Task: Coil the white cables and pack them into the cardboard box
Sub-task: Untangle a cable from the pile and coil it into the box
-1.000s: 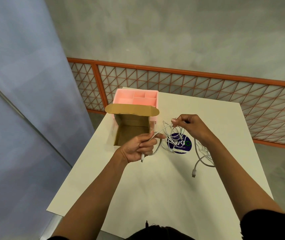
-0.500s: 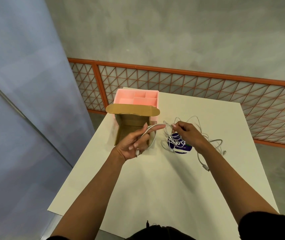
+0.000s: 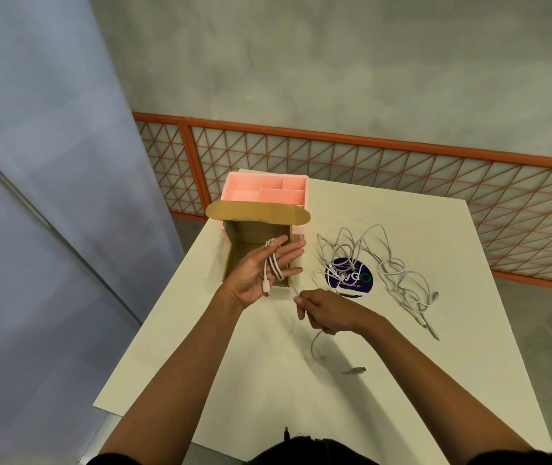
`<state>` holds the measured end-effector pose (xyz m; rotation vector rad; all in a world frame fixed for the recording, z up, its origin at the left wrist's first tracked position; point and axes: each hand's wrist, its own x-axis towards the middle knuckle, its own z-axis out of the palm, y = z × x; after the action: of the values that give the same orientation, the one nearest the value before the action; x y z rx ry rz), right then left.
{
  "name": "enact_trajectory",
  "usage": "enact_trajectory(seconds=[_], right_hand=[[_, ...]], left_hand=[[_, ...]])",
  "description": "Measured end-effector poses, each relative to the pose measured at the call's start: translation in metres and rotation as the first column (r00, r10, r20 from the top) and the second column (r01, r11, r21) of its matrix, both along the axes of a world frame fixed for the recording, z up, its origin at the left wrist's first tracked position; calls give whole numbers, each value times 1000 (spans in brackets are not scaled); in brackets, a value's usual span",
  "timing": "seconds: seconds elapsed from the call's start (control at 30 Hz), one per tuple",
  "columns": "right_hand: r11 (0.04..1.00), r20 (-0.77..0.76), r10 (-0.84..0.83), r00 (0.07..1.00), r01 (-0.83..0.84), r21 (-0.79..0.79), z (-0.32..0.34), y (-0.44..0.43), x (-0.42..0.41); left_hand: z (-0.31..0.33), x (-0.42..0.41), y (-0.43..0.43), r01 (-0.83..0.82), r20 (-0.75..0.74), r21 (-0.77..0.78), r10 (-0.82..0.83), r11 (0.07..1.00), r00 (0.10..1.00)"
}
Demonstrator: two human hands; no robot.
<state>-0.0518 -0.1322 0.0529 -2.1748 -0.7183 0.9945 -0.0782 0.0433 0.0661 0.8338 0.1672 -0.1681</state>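
Note:
My left hand [image 3: 258,276] is held palm up over the open cardboard box [image 3: 251,234], fingers straight. A white cable [image 3: 273,265] is looped in a few turns round those fingers, its plug hanging at the palm. From there the same cable runs down to my right hand [image 3: 330,312], which pinches it just in front of the box. Its loose tail [image 3: 316,352] curves over the table below my right wrist. A tangle of more white cables [image 3: 385,263] lies to the right of the box.
A pink compartment organizer [image 3: 268,191] stands directly behind the box, whose flap [image 3: 258,213] is folded back. A round dark blue sticker [image 3: 348,278] lies under the tangle. The white table [image 3: 301,407] ends close on the left. An orange mesh railing [image 3: 368,152] runs behind.
My left hand has turned palm up with its fingers straightened and cable turns round them. My right hand has moved from the tangle toward me, drawing the cable along.

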Motion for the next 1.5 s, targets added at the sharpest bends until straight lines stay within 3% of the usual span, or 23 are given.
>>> enact_trajectory(seconds=[0.3,0.43,0.6,0.67,0.77,0.9,1.33,1.5], right_hand=[[990,108,137,985,-135,-29,20,1,-5],[981,122,191,974,-186,-49,34,0,-5],[992,290,112,950,-126,30,50,-4,10],[994,354,62,933,-89,61,54,-7,20],[987,376,-41,926,-21,159,58,-11,32],[966,237,-147,960,88,243,65,-19,41],[983,152,-88,984,61,176,67,-27,50],[989,151,-66,986,44,143,68,-29,52]], left_hand=[[-11,2,4,5,-54,155,3,988,999],[-13,2,4,32,-77,292,-10,956,997],[-13,-5,1,249,-181,500,-181,829,967],[-15,-5,0,385,-207,535,-325,752,923],[-14,-5,-1,521,-224,514,-480,681,848],[-3,-10,-4,524,-203,457,-489,719,848],[-10,-5,5,570,-181,550,-578,611,795],[-11,-6,10,553,-110,452,-571,700,813]])
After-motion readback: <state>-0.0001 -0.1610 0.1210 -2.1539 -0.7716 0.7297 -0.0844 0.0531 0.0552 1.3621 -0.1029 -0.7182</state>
